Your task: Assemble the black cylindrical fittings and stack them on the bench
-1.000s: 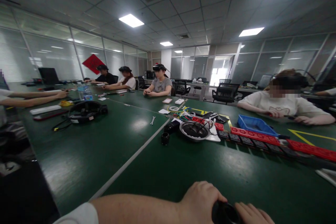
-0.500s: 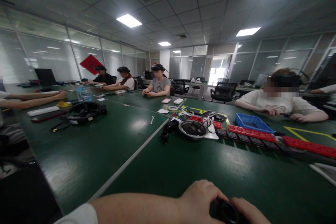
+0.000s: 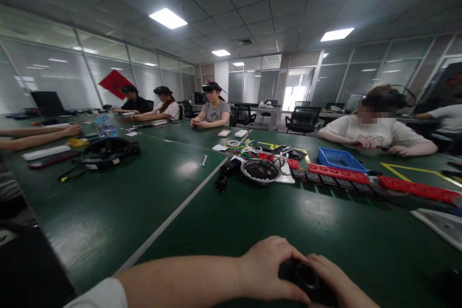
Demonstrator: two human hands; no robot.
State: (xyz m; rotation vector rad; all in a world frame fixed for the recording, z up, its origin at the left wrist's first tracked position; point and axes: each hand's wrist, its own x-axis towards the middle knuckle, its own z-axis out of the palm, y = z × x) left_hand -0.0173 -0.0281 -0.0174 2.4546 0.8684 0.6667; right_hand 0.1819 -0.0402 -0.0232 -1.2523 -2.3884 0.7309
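Note:
At the bottom of the head view, a rounded black object with a ring-shaped opening on top is between my two hands, low over the green table. My left hand grips its left side, thumb and fingers wrapped round it. My right hand closes on it from the other side, its fingers bent over the edge. The lower part of the object is hidden by the hands and the frame's edge. Farther forward stands a small black cylindrical piece, apart from both hands.
Beyond lie a metal bowl with dark contents, a wrench, a blue tray and red power strips. A black headset rests at the left. Several people sit round the table, one person at the right.
The view has shifted slightly, so the table things sit higher and farther left. Both hands and the black object appear a little higher in the picture, still together.

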